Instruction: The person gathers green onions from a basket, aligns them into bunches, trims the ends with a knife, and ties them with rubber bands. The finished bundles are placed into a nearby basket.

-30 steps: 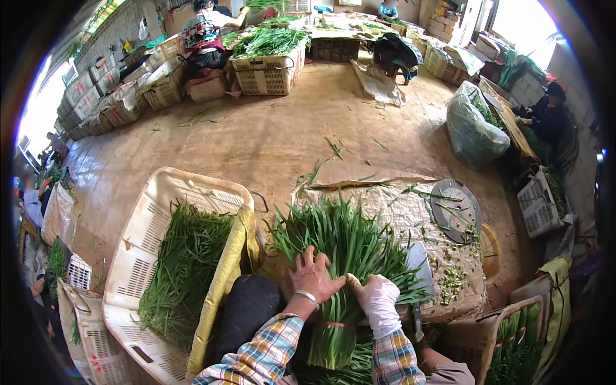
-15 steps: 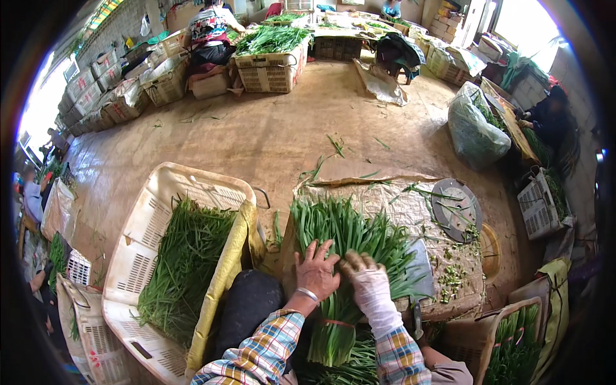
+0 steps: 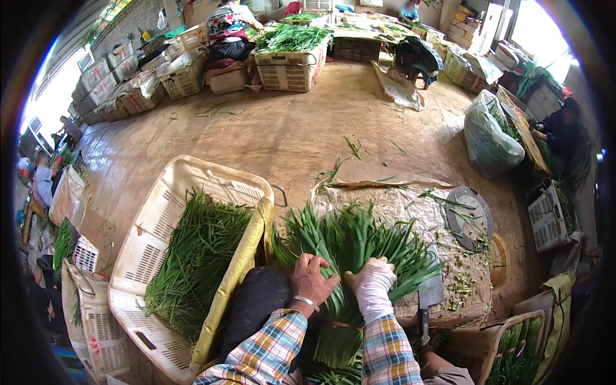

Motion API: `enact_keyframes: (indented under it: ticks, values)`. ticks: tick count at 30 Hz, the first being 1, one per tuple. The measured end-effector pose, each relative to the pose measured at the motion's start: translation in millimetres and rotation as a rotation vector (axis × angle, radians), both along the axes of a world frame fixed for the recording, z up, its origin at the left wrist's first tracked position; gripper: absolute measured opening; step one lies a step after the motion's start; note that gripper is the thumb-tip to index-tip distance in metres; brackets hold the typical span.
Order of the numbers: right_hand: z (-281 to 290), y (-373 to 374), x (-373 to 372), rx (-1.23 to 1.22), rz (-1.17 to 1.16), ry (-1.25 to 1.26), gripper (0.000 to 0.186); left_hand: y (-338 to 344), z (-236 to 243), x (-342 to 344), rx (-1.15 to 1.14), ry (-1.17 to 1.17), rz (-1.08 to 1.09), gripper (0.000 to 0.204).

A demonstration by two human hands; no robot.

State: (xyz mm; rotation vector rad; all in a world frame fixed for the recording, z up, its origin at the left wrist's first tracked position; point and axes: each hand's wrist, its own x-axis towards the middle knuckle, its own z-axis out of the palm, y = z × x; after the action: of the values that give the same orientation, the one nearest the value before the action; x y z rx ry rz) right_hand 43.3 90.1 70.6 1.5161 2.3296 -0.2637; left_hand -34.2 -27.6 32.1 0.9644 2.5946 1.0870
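Green chive-like bundle (image 3: 351,247) at 5 o'clock in view, left grip (image 3: 313,282) half-open along its side, gloved right grip (image 3: 372,282) bent over it, closure unclear; splayed tips (image 3: 416,256) overlapping the cleaver (image 3: 431,287) at right grip's 3 o'clock could snag if dragged.

No text, label, number or sign can be read. Red marks are borne by the side of the lower-left crate (image 3: 106,337), but they are too small and blurred to be made out. Reddish marks are also seen on the stacked crates (image 3: 95,76) at the upper left and on the floor crate (image 3: 141,96) beside them; whether letters are formed cannot be told. A bold pattern is carried by a co-worker's top (image 3: 226,20), whose details are likewise too small to be deciphered.
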Motion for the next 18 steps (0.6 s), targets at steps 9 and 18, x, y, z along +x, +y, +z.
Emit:
enact_keyframes:
  ticks: [9,18]
  values:
    - [-38.9,15.2,42.6,0.018,-0.21,0.681,0.053,-2.8,-8.5,-2.3,-0.013,0.005,0.022,0.033]
    - [59.8,-1.3,97.3,0.483,0.439,0.9,0.039,9.0,-15.1,4.7,-0.039,0.114,0.061,0.029]
